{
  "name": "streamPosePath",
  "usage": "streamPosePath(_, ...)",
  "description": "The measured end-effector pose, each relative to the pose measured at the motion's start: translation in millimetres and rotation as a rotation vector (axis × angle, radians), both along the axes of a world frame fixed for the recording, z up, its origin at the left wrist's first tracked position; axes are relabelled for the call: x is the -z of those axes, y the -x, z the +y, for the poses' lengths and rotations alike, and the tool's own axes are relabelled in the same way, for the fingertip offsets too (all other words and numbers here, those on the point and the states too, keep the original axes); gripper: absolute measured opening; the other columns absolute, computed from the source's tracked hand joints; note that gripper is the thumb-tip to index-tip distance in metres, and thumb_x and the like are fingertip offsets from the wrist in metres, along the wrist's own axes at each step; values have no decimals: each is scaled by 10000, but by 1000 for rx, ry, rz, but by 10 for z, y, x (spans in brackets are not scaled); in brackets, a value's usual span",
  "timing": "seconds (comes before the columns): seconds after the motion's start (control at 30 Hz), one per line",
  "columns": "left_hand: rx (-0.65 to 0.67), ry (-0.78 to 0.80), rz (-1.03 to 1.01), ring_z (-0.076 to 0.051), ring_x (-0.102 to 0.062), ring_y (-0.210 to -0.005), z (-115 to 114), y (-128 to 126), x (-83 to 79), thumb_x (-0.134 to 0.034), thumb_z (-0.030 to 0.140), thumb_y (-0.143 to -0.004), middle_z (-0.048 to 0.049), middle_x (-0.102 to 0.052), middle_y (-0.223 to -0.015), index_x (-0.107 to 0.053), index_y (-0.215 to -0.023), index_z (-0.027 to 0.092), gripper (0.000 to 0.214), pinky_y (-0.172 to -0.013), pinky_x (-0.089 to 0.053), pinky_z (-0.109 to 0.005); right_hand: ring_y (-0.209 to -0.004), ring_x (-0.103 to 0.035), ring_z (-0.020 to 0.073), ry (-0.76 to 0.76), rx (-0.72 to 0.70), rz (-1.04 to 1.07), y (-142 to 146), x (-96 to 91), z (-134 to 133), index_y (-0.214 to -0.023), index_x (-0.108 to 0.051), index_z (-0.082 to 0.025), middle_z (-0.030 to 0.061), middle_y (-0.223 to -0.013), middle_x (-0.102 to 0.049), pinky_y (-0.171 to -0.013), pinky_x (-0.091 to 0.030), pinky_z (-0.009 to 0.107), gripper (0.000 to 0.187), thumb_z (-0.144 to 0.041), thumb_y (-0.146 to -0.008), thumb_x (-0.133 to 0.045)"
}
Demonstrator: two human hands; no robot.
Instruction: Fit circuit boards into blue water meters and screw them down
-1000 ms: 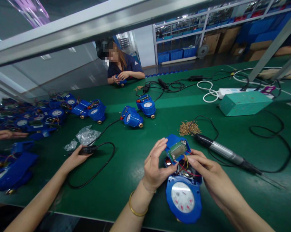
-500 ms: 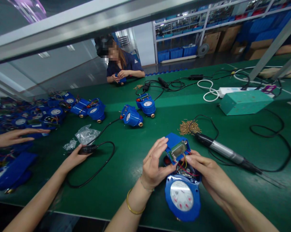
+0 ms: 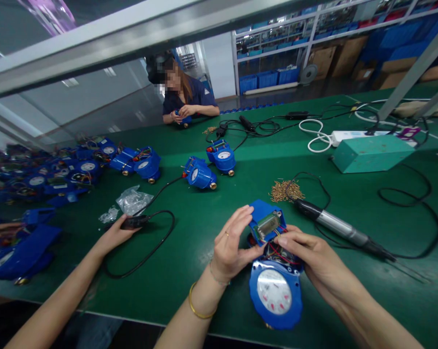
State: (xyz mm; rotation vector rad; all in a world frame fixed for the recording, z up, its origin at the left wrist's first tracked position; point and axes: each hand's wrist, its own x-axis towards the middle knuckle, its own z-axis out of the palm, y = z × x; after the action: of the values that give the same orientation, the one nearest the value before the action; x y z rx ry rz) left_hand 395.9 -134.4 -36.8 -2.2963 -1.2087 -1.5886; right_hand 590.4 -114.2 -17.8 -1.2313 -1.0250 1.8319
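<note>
A blue water meter point(image 3: 295, 300) with a round white dial lies near the front of the bench, its wiring space open. My left hand point(image 3: 228, 247) is closed around the side of its raised blue cover point(image 3: 259, 210), which carries a small circuit board with a display. My right hand point(image 3: 313, 249) has thumb and fingers pinched at the coloured wires point(image 3: 277, 249) between cover and meter body. Beyond the meter is a heap of brass-coloured screws point(image 3: 282, 191). To the right lies an electric screwdriver point(image 3: 340, 227) with a thin bit.
At left, a co-worker's hand point(image 3: 115, 235) holds a black tool; the other reaches to a blue meter point(image 3: 26, 257). Another person point(image 3: 190, 99) sits across the bench. More meters point(image 3: 199, 174), a plastic bag point(image 3: 133, 199), a green box point(image 3: 371, 154) and cables lie about.
My right fingers have shifted slightly at the wires, and the red wires lie lower in the meter. The neighbour's far hand has moved left and down to a blue meter.
</note>
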Motion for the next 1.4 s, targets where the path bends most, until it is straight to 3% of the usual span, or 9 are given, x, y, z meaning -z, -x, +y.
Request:
streamPosePath(0.3,-9,22,5,-312,-621,-1254,-21,-4,-35,-805,199,-771,-222,-675,-1253,-494,-1348,92,664,-1038,-560,-508,-1307,-420,317,-29,13,5,-16,30,10,-751,-811,-235,102,-1157,-632,-1018,-404,363,412,-586,-544,-871)
streamPosePath(0.67,-38,84,-43,-291,-633,-1241,-43,-6,-19,-816,211,-755,-193,-682,-1257,-523,-1316,105,643,-1057,-554,-465,-1250,-457,314,-31,-1,-10,-45,25,8,-727,-806,-226,95,-1165,-605,-986,-409,353,413,-584,-533,-874)
streamPosePath(1.2,-81,167,-144,-281,-661,-1200,-78,-23,19,-835,221,-725,-168,-685,-1259,-536,-1303,147,655,-1042,-571,-453,-1094,-508,283,-172,-20,-103,-22,73,7,-702,-775,-202,79,-1118,-547,-959,-393,385,417,-608,-615,-821)
streamPosePath(1.4,-96,291,-275,-264,-675,-1178,-112,-68,59,-834,244,-726,-156,-688,-1254,-545,-1298,155,647,-1026,-582,-418,-1072,-520,300,-219,-18,-163,-13,44,14,-678,-764,-183,97,-1103,-547,-932,-409,396,488,-662,-598,-802)
